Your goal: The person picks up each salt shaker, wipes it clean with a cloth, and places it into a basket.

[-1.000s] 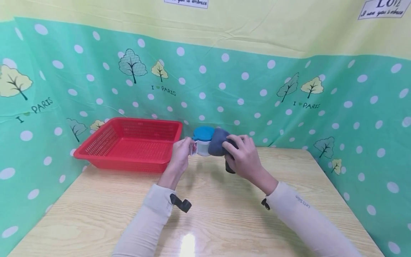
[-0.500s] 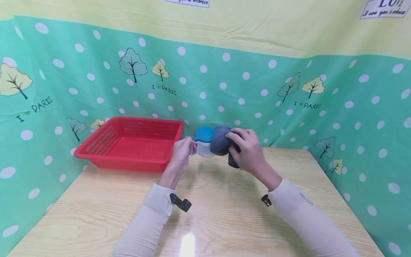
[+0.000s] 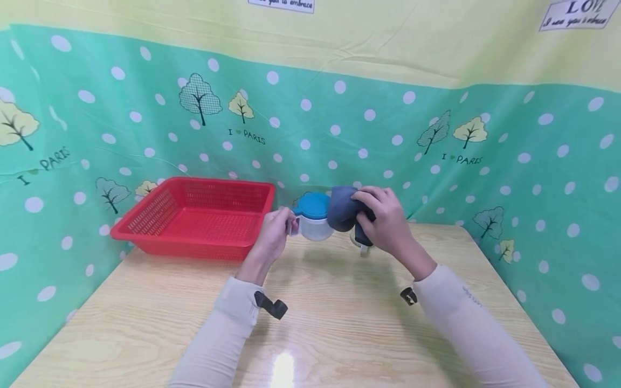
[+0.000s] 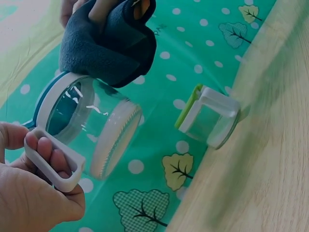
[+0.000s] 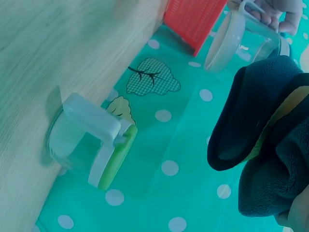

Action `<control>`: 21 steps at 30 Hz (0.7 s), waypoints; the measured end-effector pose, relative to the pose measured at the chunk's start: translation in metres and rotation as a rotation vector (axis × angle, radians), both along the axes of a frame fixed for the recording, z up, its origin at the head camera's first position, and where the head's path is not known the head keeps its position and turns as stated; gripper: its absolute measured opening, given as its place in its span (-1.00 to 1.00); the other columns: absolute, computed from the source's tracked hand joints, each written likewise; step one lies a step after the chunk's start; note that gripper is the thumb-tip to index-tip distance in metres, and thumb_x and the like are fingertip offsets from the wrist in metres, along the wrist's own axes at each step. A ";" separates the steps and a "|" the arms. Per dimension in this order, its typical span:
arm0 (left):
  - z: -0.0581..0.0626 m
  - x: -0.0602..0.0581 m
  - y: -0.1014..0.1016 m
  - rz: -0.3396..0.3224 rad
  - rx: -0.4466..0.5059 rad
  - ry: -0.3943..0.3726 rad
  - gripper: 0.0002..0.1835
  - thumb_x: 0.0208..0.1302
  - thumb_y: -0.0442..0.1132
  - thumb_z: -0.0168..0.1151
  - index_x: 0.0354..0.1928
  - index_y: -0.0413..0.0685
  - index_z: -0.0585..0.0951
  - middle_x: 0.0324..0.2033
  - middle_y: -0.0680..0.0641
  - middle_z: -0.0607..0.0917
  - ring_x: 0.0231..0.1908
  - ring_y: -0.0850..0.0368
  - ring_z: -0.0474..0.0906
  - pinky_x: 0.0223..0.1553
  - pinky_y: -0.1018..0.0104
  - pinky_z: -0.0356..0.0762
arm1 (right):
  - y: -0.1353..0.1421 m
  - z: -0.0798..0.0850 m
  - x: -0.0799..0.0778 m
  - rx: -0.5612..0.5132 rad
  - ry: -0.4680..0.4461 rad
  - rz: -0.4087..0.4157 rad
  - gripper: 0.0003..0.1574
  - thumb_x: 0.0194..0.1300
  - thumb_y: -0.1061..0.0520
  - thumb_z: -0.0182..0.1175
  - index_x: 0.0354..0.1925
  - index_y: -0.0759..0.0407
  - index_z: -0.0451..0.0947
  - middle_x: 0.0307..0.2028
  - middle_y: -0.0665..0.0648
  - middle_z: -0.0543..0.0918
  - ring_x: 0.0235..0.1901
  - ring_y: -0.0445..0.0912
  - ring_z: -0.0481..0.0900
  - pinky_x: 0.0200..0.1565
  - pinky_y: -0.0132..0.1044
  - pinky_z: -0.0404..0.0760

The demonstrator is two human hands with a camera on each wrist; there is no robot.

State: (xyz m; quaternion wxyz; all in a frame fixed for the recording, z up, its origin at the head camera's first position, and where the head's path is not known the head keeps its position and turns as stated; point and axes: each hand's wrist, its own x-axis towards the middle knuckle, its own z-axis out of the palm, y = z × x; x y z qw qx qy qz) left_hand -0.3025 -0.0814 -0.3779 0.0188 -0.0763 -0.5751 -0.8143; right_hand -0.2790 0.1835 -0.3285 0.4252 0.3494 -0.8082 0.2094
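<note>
My left hand [image 3: 273,233] grips the white handle [image 4: 53,159] of a clear jar [image 3: 316,229] with a blue lid [image 3: 312,206], raised over the far part of the table. In my right hand [image 3: 386,220] is a bunched dark blue cloth [image 3: 342,209], which lies against the jar's right side near the lid. The left wrist view shows the cloth [image 4: 108,46] folded over the jar's upper side, with fingers pushed into its folds. A second clear jar [image 4: 211,121], with a green lid [image 5: 117,157] and white handle, stands on the table, mostly hidden behind the right hand in the head view.
A red plastic basket [image 3: 194,251] with slotted sides sits at the back left, close to my left hand. The light wooden table [image 3: 330,323] ends at a green dotted curtain [image 3: 368,134] that hangs behind and on both sides.
The blue-lidded jar has shifted slightly right. My right hand and the cloth have moved right and a little up, and part of the second jar now shows beneath them.
</note>
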 end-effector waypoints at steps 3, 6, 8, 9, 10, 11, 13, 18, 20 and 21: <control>0.000 0.000 0.000 -0.022 0.006 0.001 -0.67 0.30 -0.39 -0.05 -0.64 -0.16 0.51 -0.36 -0.06 0.42 -0.20 0.05 0.38 -0.11 0.27 0.37 | 0.004 0.001 -0.003 -0.009 -0.002 -0.015 -0.58 0.11 0.40 0.37 -0.02 0.21 0.67 0.01 0.30 0.68 -0.11 0.29 0.56 -0.10 0.16 0.59; 0.000 0.000 0.001 -0.025 0.014 0.004 -0.66 0.28 -0.42 -0.05 -0.66 -0.17 0.52 -0.34 -0.06 0.40 -0.15 0.04 0.34 -0.11 0.28 0.35 | 0.008 0.001 -0.006 -0.020 -0.008 -0.038 -0.59 0.12 0.40 0.37 -0.03 0.20 0.67 0.00 0.29 0.68 -0.11 0.28 0.55 -0.10 0.16 0.58; -0.001 0.000 0.001 -0.019 0.014 0.003 -0.67 0.26 -0.43 -0.05 -0.67 -0.17 0.52 -0.33 -0.07 0.41 -0.14 0.04 0.33 -0.11 0.28 0.34 | 0.010 0.002 -0.008 -0.030 -0.008 -0.064 -0.60 0.12 0.39 0.37 -0.03 0.21 0.66 0.00 0.30 0.68 -0.11 0.28 0.55 -0.09 0.17 0.56; -0.001 0.000 0.001 -0.015 0.012 0.003 -0.67 0.25 -0.43 -0.04 -0.67 -0.17 0.52 -0.33 -0.07 0.41 -0.14 0.04 0.33 -0.12 0.29 0.34 | 0.011 0.002 -0.009 -0.036 -0.007 -0.077 -0.60 0.11 0.39 0.37 -0.03 0.22 0.66 -0.01 0.31 0.68 -0.11 0.29 0.55 -0.09 0.17 0.55; -0.001 0.001 0.001 -0.013 0.011 0.002 -0.66 0.25 -0.44 -0.04 -0.68 -0.17 0.53 -0.34 -0.07 0.42 -0.14 0.04 0.33 -0.13 0.29 0.33 | 0.012 0.002 -0.010 -0.042 -0.004 -0.093 -0.59 0.11 0.39 0.37 -0.03 0.22 0.66 -0.01 0.32 0.67 -0.11 0.30 0.55 -0.09 0.18 0.53; -0.001 0.001 0.002 -0.012 0.005 0.001 -0.66 0.25 -0.44 -0.03 -0.68 -0.16 0.53 -0.35 -0.06 0.43 -0.14 0.05 0.33 -0.14 0.29 0.33 | 0.012 0.001 -0.011 -0.050 0.000 -0.110 -0.59 0.11 0.38 0.37 -0.02 0.23 0.65 -0.01 0.33 0.67 -0.12 0.31 0.54 -0.09 0.19 0.53; -0.002 0.002 0.003 -0.018 -0.007 -0.006 -0.66 0.25 -0.43 -0.03 -0.68 -0.15 0.52 -0.39 -0.05 0.46 -0.15 0.05 0.33 -0.16 0.29 0.34 | 0.012 0.002 -0.011 -0.059 0.012 -0.143 -0.59 0.12 0.37 0.38 -0.01 0.24 0.64 -0.02 0.35 0.66 -0.14 0.32 0.53 -0.08 0.20 0.53; -0.002 0.004 0.007 -0.036 -0.057 -0.021 -0.66 0.29 -0.41 0.00 -0.67 -0.14 0.52 -0.55 -0.04 0.51 -0.19 0.06 0.38 -0.15 0.28 0.40 | 0.002 0.003 -0.008 -0.043 0.057 -0.159 -0.58 0.12 0.34 0.40 -0.01 0.23 0.64 -0.02 0.35 0.66 -0.18 0.32 0.53 -0.12 0.20 0.56; -0.002 0.005 0.008 -0.031 -0.074 -0.024 -0.66 0.31 -0.40 0.00 -0.65 -0.15 0.54 -0.55 -0.04 0.53 -0.19 0.05 0.40 -0.12 0.26 0.42 | -0.004 0.003 -0.007 -0.017 0.081 -0.148 -0.59 0.10 0.34 0.40 -0.03 0.23 0.65 -0.03 0.33 0.66 -0.20 0.30 0.54 -0.15 0.19 0.57; -0.002 0.005 0.008 -0.028 -0.075 -0.026 -0.66 0.32 -0.39 0.00 -0.64 -0.15 0.55 -0.55 -0.04 0.53 -0.18 0.04 0.40 -0.12 0.25 0.42 | -0.007 0.003 -0.005 0.001 0.092 -0.141 -0.60 0.10 0.33 0.39 -0.04 0.22 0.65 -0.03 0.33 0.66 -0.21 0.30 0.54 -0.16 0.19 0.57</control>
